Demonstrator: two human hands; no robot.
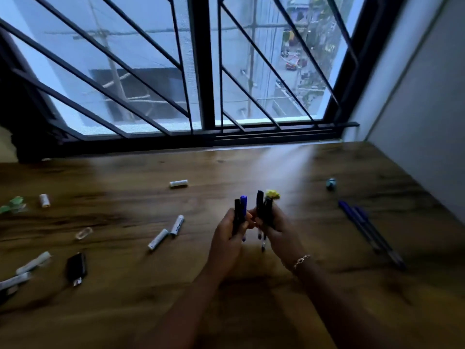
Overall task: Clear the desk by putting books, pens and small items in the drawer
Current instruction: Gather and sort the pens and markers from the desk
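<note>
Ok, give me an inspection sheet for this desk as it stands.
Surface: wooden desk, dimly lit.
Job's things: left-hand pens and right-hand pens, held upright; two blue pens lying at right; white batteries scattered centre and left; no drawer or books in view.
Clutter: black stick-shaped item; clear clip; small blue item; yellow item; green item, all blurred.
Grippers: left hand and right hand each grip a bunch of pens.
Cables: nothing seen.
Surroundings: barred window behind the desk; wall at right.

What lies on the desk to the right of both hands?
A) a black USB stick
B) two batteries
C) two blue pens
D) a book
C: two blue pens lie side by side on the desk beyond the right hand, itself gripping pens; the batteries sit on the left side.
</note>
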